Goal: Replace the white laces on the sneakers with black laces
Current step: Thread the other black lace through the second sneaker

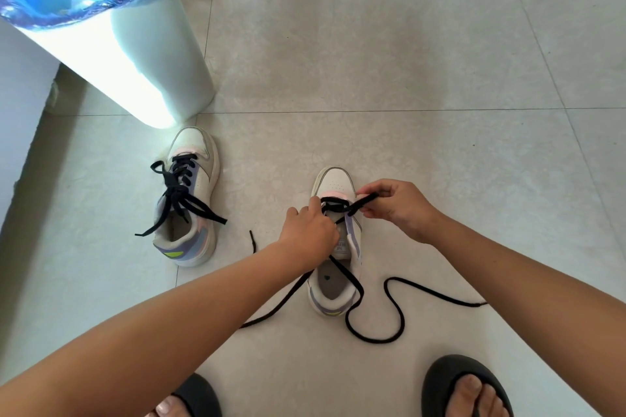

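A white sneaker (333, 179) stands on the tiled floor in front of me, toe pointing away. A black lace (393, 308) runs through its front eyelets, and both long ends trail over the heel onto the floor. My right hand (398, 205) pinches a stretch of this lace just right of the eyelets. My left hand (310, 230) rests over the tongue with its fingers curled at the eyelets, gripping the lace there. A second sneaker (189, 200) to the left is fully laced in black and tied in a loose bow. No white laces are in view.
A tall white bin (135, 54) with a blue liner stands behind the left sneaker. A wall base runs along the left edge. My feet in black slippers (464, 386) are at the bottom of the view.
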The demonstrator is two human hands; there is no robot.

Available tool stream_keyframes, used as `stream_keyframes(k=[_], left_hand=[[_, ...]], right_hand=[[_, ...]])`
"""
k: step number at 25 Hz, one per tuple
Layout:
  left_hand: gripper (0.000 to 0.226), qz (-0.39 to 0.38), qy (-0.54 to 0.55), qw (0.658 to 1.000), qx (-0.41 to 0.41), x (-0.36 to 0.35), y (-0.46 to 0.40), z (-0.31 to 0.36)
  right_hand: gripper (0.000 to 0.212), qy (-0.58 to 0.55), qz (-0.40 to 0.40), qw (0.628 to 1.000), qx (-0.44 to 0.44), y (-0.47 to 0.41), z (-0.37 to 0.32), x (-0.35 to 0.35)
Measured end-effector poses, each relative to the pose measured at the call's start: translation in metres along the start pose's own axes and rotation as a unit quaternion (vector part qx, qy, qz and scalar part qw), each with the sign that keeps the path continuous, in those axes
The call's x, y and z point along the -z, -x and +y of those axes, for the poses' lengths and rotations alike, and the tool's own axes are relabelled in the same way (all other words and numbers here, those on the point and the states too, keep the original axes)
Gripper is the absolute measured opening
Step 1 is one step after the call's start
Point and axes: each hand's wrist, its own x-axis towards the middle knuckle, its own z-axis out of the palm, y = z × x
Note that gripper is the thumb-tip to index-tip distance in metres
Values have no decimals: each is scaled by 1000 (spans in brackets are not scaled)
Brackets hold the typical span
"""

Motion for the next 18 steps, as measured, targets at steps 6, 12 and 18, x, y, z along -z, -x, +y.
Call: stream_keyframes(k=[6,12,18], left_hand=[[27,155,42,986,49,-2,-2,14],[19,255,90,963,-1,-6,3,19],[14,313,53,948,-1,-14,4,25]], right_hand=[[17,51,32,998,23,-4,-4,-4],[13,-57,74,996,-7,1,22,-16],[22,76,3,996,50,2,25,-7]])
